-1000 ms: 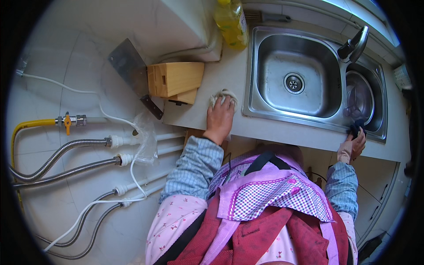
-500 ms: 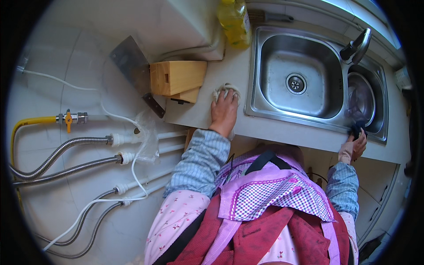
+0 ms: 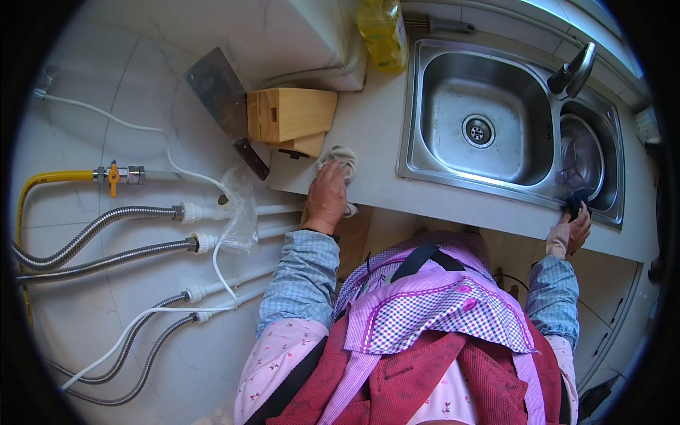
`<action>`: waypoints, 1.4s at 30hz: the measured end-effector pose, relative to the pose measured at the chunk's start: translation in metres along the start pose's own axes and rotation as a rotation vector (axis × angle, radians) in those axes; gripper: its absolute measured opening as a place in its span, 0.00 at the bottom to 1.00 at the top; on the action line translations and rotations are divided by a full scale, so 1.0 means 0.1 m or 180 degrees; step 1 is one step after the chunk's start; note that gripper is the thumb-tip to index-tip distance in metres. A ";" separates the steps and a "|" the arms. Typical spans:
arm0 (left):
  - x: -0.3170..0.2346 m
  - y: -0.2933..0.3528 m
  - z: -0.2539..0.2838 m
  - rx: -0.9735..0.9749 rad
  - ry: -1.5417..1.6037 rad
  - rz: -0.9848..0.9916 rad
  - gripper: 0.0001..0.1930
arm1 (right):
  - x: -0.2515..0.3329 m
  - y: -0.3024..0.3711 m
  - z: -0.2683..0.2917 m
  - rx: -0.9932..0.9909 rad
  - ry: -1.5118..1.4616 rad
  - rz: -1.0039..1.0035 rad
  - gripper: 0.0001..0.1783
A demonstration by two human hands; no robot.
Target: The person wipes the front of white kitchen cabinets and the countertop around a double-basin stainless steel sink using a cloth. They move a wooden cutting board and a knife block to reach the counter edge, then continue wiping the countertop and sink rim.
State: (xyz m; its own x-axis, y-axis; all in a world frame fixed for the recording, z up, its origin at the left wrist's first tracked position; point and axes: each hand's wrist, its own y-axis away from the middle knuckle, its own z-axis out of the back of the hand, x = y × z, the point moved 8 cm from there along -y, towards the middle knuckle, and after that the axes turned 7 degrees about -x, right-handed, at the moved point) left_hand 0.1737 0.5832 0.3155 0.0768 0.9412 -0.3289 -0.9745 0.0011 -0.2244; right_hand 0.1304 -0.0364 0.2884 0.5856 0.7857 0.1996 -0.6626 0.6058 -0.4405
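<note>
My left hand (image 3: pixel 327 200) is closed on a bunched off-white rag (image 3: pixel 341 160) at the front left edge of the pale countertop (image 3: pixel 379 117). Part of the rag hangs below the hand at the edge. A wooden knife block (image 3: pixel 297 113) lies just beyond it. To the right, my right hand (image 3: pixel 578 230) rests by the front rim of the small sink basin (image 3: pixel 605 217), its fingers round a dark cloth (image 3: pixel 578 201). That cloth is partly hidden by the fingers. Behind it, a shiny round bowl (image 3: pixel 593 164) sits in the small basin.
The large steel sink basin (image 3: pixel 489 159) lies between my hands, with a faucet (image 3: pixel 572 71) behind. A cleaver (image 3: pixel 219 92) stands by the knife block. A yellow liquid bottle (image 3: pixel 382 35) and a grey-handled brush (image 3: pixel 450 26) are at the back. Hoses (image 3: pixel 106 228) and pipes run at left.
My left hand has slid the rag leftward and toward me, to the counter's edge near the knife block. My right hand has stayed at the small basin with the dark cloth.
</note>
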 end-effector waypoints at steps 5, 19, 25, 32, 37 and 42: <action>-0.26 0.15 -0.20 0.0626 -0.0572 -0.0250 0.27 | 0.01 -0.01 0.00 0.0033 0.0033 -0.0040 0.25; -0.67 0.10 -0.45 0.0957 -0.0241 -0.0489 0.29 | -0.02 0.00 -0.01 -0.0098 0.0020 0.0004 0.25; -0.72 -0.36 -0.49 0.0820 -0.0444 -0.0332 0.29 | 0.01 0.00 0.01 -0.0032 0.0097 -0.0053 0.25; -0.73 0.01 -0.39 0.0966 -0.0477 -0.0261 0.28 | 0.03 0.00 0.03 -0.0051 0.0016 -0.0004 0.25; -0.73 -0.29 -0.51 0.0668 -0.0421 -0.0497 0.28 | 0.01 0.01 0.02 -0.0008 0.0039 -0.0047 0.25; -0.75 -0.14 -0.47 0.0671 -0.0409 -0.0343 0.26 | 0.02 0.00 0.02 -0.0115 0.0096 0.0067 0.25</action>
State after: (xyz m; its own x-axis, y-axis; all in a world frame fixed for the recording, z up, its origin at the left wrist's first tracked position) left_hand 0.1919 0.4970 0.2999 0.1682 0.9670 -0.1912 -0.9856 0.1613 -0.0514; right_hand 0.1306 -0.0349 0.2900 0.5859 0.7937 0.1635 -0.6580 0.5837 -0.4757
